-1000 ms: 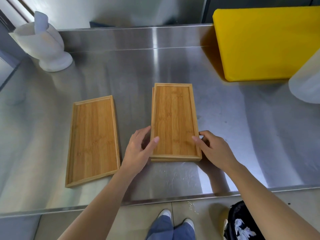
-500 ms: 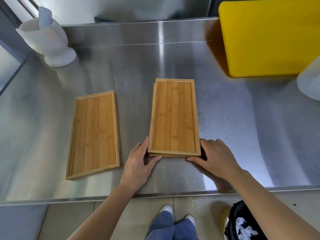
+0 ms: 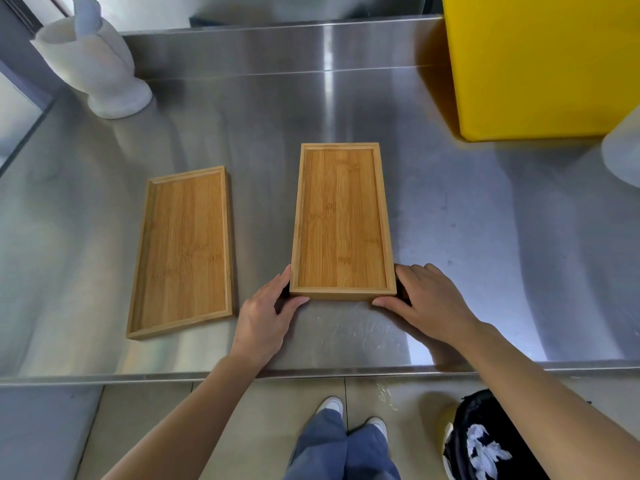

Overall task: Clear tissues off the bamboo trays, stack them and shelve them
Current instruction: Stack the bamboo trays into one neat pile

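Both hands (image 3: 265,315) (image 3: 431,306) square stacked trays (image 3: 342,221).

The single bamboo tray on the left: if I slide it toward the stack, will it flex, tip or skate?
The single bamboo tray looks rigid, so flexing is unlikely. It lies flat and low, so tipping seems unlikely. On the polished steel counter it may skate easily.

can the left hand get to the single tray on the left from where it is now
Probably yes. The left hand rests at the near left corner of the stacked trays, and only bare steel counter lies between it and the single tray. Nothing sits on that tray.
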Tool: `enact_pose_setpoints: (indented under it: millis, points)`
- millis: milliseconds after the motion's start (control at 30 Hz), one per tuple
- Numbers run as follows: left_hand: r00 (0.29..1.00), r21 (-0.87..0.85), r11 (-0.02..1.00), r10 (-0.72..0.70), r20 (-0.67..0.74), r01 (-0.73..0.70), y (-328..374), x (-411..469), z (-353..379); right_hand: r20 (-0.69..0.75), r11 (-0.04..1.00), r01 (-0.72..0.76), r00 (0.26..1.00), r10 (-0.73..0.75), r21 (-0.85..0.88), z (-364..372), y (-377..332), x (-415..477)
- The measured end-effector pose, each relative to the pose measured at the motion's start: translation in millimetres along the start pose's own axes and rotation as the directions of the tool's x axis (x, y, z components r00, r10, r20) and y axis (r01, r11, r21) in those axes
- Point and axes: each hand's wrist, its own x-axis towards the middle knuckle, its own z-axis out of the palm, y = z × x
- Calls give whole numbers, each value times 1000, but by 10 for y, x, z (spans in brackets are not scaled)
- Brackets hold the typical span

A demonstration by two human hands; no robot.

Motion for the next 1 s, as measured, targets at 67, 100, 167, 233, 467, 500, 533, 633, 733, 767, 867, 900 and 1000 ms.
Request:
enact_pose_setpoints:
  millis: [67, 100, 167, 233, 467, 500, 533, 633, 733, 767, 867, 900, 1000]
  points:
    - [1000, -3, 1000, -9, -7, 9, 5, 0, -2, -7, 1000, -14, 1000, 14, 5, 20, -3, -4]
    - [1000, -6, 1000, -11, -9, 11, 6, -1, -3, -11, 1000, -23, 1000, 23, 9, 33, -10, -9]
    - [1000, -19, 1000, -11, -8, 10, 6, -5, -4, -24, 999, -32, 999, 33, 15, 57, -21, -27]
    - [1000, -35, 999, -15, -5, 15, 2, -1, -8, -52, 999, -31, 998, 31, 6, 67, -28, -49]
    - [1000, -92, 996, -17, 0, 17, 34, 7, -41, -82, 998, -46, 996, 43, -33, 86, -43, -68]
    - [1000, -103, 995, -14, 5, 15, 50, 9, -48, -86, 999, -44, 995, 43, -15, 76, -41, -65]
    - [1000, -111, 994, -11, 12, 12, 68, 10, -57, -92, 999, -31, 995, 32, 5, 60, -44, -63]
    - [999, -105, 994, 16, 36, -13, 93, -2, -103, -77, 999, -20, 997, 23, 48, -25, -78, -67]
    - [999, -59, 998, 35, -34, -37, 96, -53, -236, -149, 986, -124, 979, 140, 113, -112, -96, -65]
    - [995, -41, 998, 48, -89, -52, 99, -75, -304, -190, 981, -155, 966, 176, 120, -155, -121, -52]
    - [942, 25, 991, 135, -308, -134, 78, -87, -610, -296, 992, -106, 947, 124, 75, -258, -326, 5]
    - [921, 43, 990, 139, -364, -133, 49, -55, -734, -321, 995, -61, 943, 82, 74, -297, -450, 22]
    - [911, 87, 994, -30, -412, 73, -164, 142, -1089, -330, 987, 64, 944, -10, 151, -399, -924, 121]
